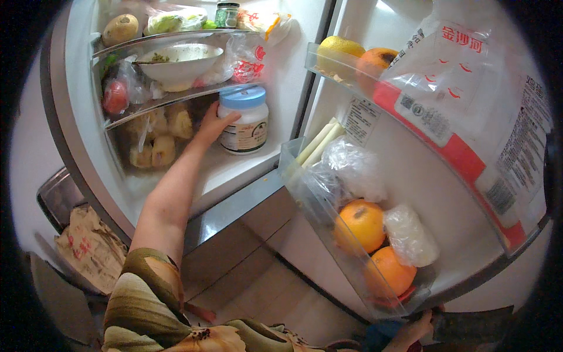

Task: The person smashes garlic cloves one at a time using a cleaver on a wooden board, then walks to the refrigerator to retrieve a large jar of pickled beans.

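Note:
My left hand [216, 122] reaches into the open fridge, its fingers and thumb around the left side of a white plastic tub with a blue lid [243, 119]. The tub stands on the fridge floor, below a glass shelf [184, 99]. At the lower right, my right hand [415, 331] is at the bottom edge of the fridge door, partly cut off and dim, next to a dark blue thing; its grip cannot be made out.
Bagged pale food [162, 149] lies left of the tub. A white bowl [187, 70] stands on the shelf above. Door bins hold oranges [360, 224] and a large printed plastic bag [457, 88]. A brown paper bag [90, 251] is at the lower left.

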